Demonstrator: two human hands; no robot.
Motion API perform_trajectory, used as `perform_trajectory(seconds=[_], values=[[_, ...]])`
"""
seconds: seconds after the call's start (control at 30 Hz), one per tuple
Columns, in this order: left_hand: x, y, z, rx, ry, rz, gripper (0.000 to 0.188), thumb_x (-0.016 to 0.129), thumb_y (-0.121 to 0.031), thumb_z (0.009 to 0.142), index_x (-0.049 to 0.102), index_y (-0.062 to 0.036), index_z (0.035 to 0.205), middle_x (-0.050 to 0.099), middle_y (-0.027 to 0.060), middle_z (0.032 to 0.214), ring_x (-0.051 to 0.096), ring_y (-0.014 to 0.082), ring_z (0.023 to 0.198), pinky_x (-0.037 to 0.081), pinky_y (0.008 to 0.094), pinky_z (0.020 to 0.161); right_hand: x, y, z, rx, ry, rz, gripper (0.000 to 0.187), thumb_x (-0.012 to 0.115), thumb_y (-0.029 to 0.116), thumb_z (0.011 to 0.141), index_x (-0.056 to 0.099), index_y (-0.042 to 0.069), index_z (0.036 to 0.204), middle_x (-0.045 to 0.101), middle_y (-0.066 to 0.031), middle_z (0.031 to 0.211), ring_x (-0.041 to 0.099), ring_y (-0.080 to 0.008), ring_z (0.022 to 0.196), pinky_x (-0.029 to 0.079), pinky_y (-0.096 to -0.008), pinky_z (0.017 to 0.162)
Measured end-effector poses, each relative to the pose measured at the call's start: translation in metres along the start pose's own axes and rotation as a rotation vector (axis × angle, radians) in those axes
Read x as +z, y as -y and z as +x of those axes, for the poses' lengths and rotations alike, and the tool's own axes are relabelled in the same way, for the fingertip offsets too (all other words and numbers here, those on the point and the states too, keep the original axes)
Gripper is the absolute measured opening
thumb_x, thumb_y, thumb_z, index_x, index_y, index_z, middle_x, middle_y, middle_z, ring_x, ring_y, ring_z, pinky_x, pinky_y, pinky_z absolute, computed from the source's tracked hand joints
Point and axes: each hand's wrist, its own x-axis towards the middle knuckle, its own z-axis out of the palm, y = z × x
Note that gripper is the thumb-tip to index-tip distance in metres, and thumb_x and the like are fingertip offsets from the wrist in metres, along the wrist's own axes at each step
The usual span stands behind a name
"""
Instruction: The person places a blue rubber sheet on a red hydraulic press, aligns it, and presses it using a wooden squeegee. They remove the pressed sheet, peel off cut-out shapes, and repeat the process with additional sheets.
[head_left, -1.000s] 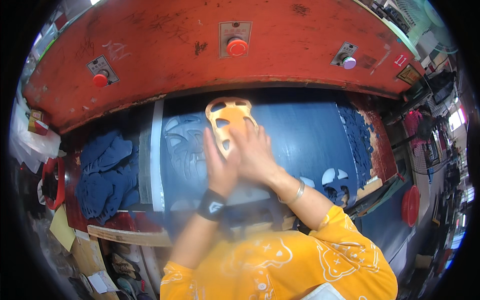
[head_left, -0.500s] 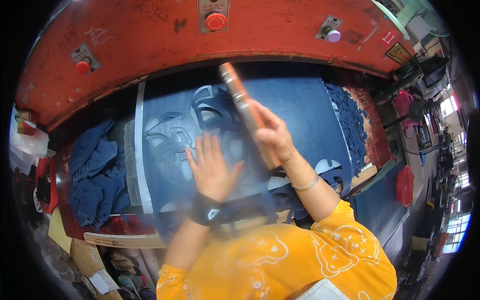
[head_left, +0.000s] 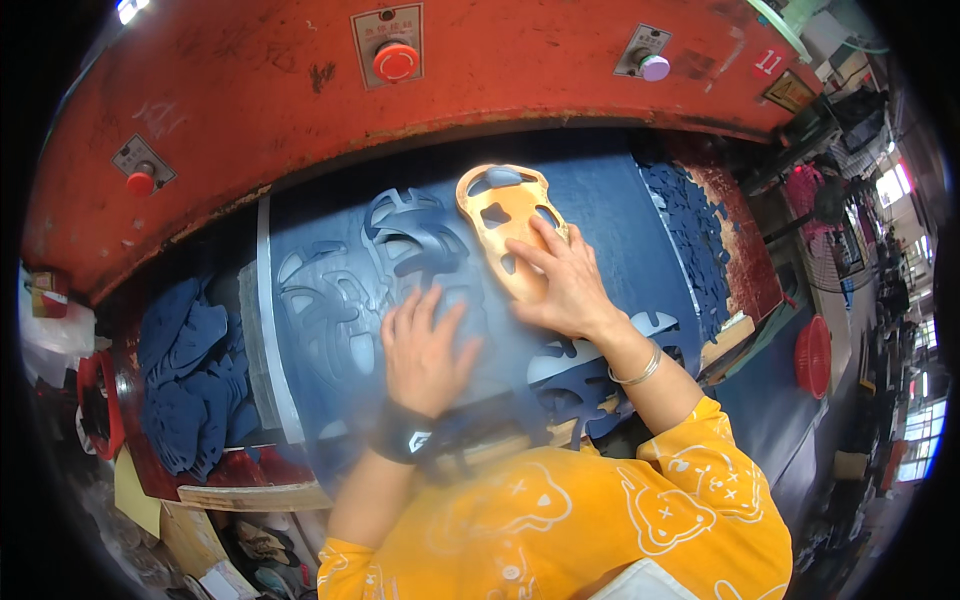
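Below red machine panel, saw orange perforated form on blue sheet, near end obscured by right hand, fingers spread; noted left hand, fingers parted, near cut-outs, blue heap farther left.

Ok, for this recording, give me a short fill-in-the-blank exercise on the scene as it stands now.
1. The person's ____ hand rests on the orange frame with holes.
2. The black wristband is on the ____ wrist.
3. The rightmost button on the red panel is ____.
4. The pieces piled at the picture's left are dark ____.

Missing words: right; left; purple; blue.
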Motion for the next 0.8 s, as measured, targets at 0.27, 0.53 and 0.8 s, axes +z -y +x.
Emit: perform_trajectory(seconds=[0.27, 0.53, 0.8], values=[[-0.038, -0.002, 0.017, -0.03, -0.016, -0.319, 0.032, 0.073, -0.012, 0.073, 0.068, -0.0047, 0.104, 0.062, 0.0137, 0.112, 0.055, 0.0319, 0.103, 0.043, 0.0391, 0.091, -0.014, -0.037, 0.005, 0.003, -0.073, 0.477, 0.067, 0.07, 0.035, 0.077, 0.05, 0.009, 0.136, 0.037, -0.0179, 0.148, 0.031, -0.043, 0.137, 0.026, -0.0509, 0.11], [-0.076, 0.014, -0.017, -0.398, 0.161, -0.66, 0.006, 0.064, -0.003, 0.084, 0.062, 0.0023, 0.083, 0.062, 0.0093, 0.081, 0.057, 0.0127, 0.064, 0.045, 0.0227, 0.059, 0.004, -0.061, 0.011, -0.05, -0.116, 0.062, 0.067, 0.071, 0.041, 0.079, 0.052, 0.003, 0.13, 0.052, -0.0208, 0.134, 0.038, -0.0414, 0.132, 0.025, -0.0515, 0.111], [-0.008, 0.037, 0.012, -0.149, 0.03, -0.105, 0.032, 0.075, -0.019, 0.072, 0.054, -0.006, 0.092, 0.058, 0.0115, 0.097, 0.056, 0.0294, 0.089, 0.038, 0.038, 0.077, 0.019, -0.081, 0.082, -0.051, -0.234, 0.19, 0.068, 0.075, 0.032, 0.076, 0.051, 0.001, 0.132, 0.049, -0.0202, 0.138, 0.038, -0.0396, 0.133, 0.028, -0.0482, 0.111]])
